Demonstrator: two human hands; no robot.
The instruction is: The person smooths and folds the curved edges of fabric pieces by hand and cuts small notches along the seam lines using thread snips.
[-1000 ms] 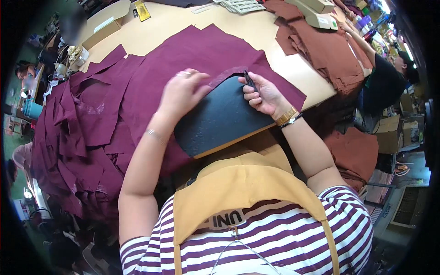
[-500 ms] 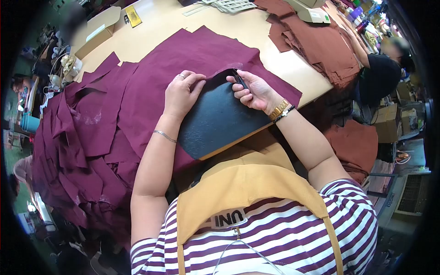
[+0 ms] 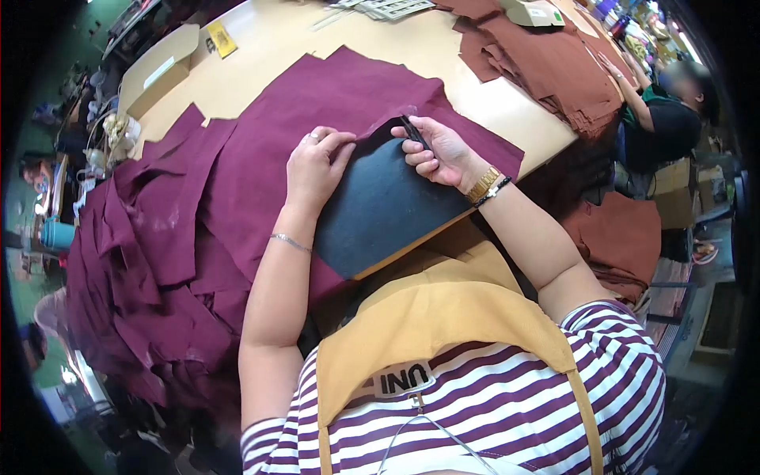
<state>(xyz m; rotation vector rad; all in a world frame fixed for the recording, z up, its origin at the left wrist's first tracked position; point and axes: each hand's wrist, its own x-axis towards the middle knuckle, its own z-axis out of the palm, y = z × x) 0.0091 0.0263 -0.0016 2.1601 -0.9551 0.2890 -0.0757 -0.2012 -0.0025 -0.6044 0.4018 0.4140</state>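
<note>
Maroon fabric [image 3: 293, 119] is spread over the table, its near edge lifted above a black board [image 3: 388, 206]. My left hand [image 3: 321, 162] pinches that edge between thumb and fingers. In my right hand [image 3: 442, 154], closed around it, are what look like small black thread snips [image 3: 413, 134], pointing at the fabric edge. The blade tips are too small to make out clearly. Both hands are above the far side of the board, a short span apart.
More maroon pieces [image 3: 150, 277] hang in a heap over the table's left edge. Rust-brown fabric [image 3: 546, 71] is stacked at the right, near a person [image 3: 661, 119]. A cardboard box [image 3: 162, 71], a yellow packet [image 3: 222, 39] and pale templates [image 3: 392, 8] lie farther back.
The whole view has shifted slightly. My left hand keeps its pinch on the fabric edge, and my right hand still holds the snips close by. The person at the right has reached an arm across the brown stack.
</note>
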